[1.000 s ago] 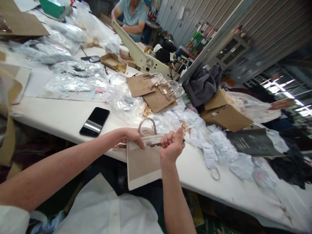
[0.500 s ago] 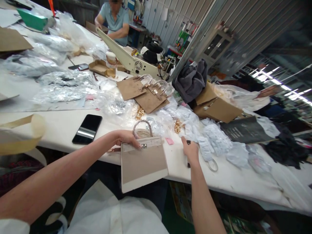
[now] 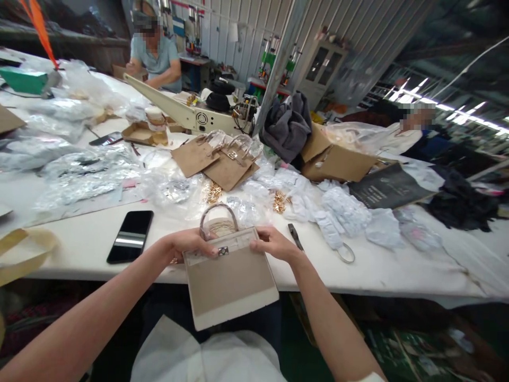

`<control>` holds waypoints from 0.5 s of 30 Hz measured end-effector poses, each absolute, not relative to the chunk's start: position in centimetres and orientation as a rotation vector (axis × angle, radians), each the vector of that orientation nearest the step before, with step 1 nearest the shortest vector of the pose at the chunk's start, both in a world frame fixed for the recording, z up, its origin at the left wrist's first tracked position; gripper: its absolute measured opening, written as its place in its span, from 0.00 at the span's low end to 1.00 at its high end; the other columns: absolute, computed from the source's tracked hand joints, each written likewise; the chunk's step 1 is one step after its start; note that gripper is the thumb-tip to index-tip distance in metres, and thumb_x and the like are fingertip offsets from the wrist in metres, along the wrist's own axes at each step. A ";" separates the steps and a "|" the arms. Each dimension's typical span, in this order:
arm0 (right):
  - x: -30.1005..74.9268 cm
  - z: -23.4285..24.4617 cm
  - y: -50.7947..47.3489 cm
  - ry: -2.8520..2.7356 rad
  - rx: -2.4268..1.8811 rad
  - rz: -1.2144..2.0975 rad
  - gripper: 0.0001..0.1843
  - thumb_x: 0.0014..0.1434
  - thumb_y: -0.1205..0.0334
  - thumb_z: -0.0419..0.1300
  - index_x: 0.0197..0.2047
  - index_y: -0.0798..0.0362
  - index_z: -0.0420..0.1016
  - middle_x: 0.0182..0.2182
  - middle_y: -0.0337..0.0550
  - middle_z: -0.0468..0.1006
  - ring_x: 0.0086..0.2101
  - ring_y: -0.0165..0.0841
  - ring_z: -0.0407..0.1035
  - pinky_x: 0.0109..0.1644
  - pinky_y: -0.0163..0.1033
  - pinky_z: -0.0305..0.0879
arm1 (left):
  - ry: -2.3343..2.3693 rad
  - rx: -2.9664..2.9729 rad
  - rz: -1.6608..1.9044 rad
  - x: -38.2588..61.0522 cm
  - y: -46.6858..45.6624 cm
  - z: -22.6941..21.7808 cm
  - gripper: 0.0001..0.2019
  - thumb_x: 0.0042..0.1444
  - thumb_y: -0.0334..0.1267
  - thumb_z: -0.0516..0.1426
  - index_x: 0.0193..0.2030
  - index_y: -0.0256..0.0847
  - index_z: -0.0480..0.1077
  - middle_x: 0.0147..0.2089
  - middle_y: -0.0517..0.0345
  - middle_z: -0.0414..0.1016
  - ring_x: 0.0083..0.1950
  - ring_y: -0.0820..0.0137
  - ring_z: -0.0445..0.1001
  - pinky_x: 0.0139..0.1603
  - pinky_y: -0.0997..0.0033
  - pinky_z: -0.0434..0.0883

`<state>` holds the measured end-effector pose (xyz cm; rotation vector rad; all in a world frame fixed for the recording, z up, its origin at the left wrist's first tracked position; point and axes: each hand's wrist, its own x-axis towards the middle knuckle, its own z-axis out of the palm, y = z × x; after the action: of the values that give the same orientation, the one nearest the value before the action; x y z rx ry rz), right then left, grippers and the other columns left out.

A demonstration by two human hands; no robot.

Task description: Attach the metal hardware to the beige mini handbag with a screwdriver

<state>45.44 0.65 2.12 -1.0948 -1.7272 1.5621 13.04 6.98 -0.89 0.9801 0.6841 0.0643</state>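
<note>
A small beige handbag (image 3: 234,284) with a pale border and a wrapped top handle (image 3: 218,208) is held upright at the table's front edge. My left hand (image 3: 194,243) grips its upper left edge, the thumb beside a small metal fitting (image 3: 223,251). At the upper right corner my right hand (image 3: 272,243) pinches the bag, thumb in front and fingers behind, partly hidden. On the table just right of that hand lies a dark hand tool (image 3: 295,236), its kind unclear. A black phone (image 3: 130,236) rests to the left.
Brown bag pieces with handles (image 3: 228,164) lie behind, beside small piles of gold hardware (image 3: 280,202). Plastic-wrapped items (image 3: 79,170) spread left. A cardboard box (image 3: 338,162) and a grey cloth (image 3: 287,126) are at right. Across the table sits a person (image 3: 155,61) near a cream machine (image 3: 191,114).
My right hand has let go of the dark tool, leaving it on the table, and moved left onto the bag's upper right corner. My left hand still holds the bag. The view has shifted right.
</note>
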 end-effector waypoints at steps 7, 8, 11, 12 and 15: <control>45.3 2.7 -0.8 -1.565 -1.181 1.620 0.30 0.64 0.36 0.73 0.53 0.55 0.85 0.38 0.43 0.82 0.29 0.30 0.68 0.27 0.30 0.60 | 0.569 1.004 0.104 11.5 5.0 1.9 0.34 0.44 0.55 0.79 0.55 0.39 0.84 0.53 0.45 0.86 0.50 0.55 0.86 0.48 0.67 0.84; 45.4 2.6 -1.3 -1.523 -1.223 1.625 0.31 0.63 0.36 0.73 0.55 0.54 0.84 0.37 0.42 0.81 0.26 0.28 0.64 0.23 0.29 0.54 | 0.573 1.018 0.118 10.9 4.4 2.3 0.36 0.44 0.55 0.79 0.57 0.40 0.83 0.56 0.46 0.86 0.54 0.54 0.85 0.51 0.66 0.83; 45.8 2.2 -2.4 -1.386 -1.325 1.674 0.33 0.61 0.37 0.74 0.59 0.53 0.82 0.36 0.40 0.80 0.20 0.24 0.58 0.17 0.28 0.48 | 0.705 1.050 0.147 9.3 2.4 2.7 0.35 0.47 0.56 0.78 0.59 0.42 0.81 0.53 0.48 0.85 0.48 0.58 0.85 0.41 0.71 0.83; 45.8 2.0 -2.5 -1.354 -1.349 1.690 0.33 0.61 0.37 0.74 0.58 0.54 0.81 0.35 0.39 0.79 0.18 0.23 0.56 0.16 0.28 0.48 | 0.768 1.049 0.151 9.0 1.8 2.7 0.33 0.50 0.57 0.76 0.58 0.41 0.80 0.49 0.49 0.85 0.41 0.61 0.84 0.34 0.73 0.80; 45.2 1.6 -2.0 -1.309 -1.386 1.688 0.34 0.61 0.36 0.74 0.57 0.54 0.81 0.29 0.34 0.75 0.15 0.22 0.50 0.14 0.29 0.46 | 0.903 1.041 0.217 8.6 1.2 2.4 0.32 0.55 0.60 0.72 0.57 0.38 0.79 0.40 0.51 0.83 0.28 0.70 0.77 0.25 0.76 0.73</control>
<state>45.19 -1.98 1.61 -1.3861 -1.3086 1.6883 8.59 1.22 2.40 1.0411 0.9035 0.2167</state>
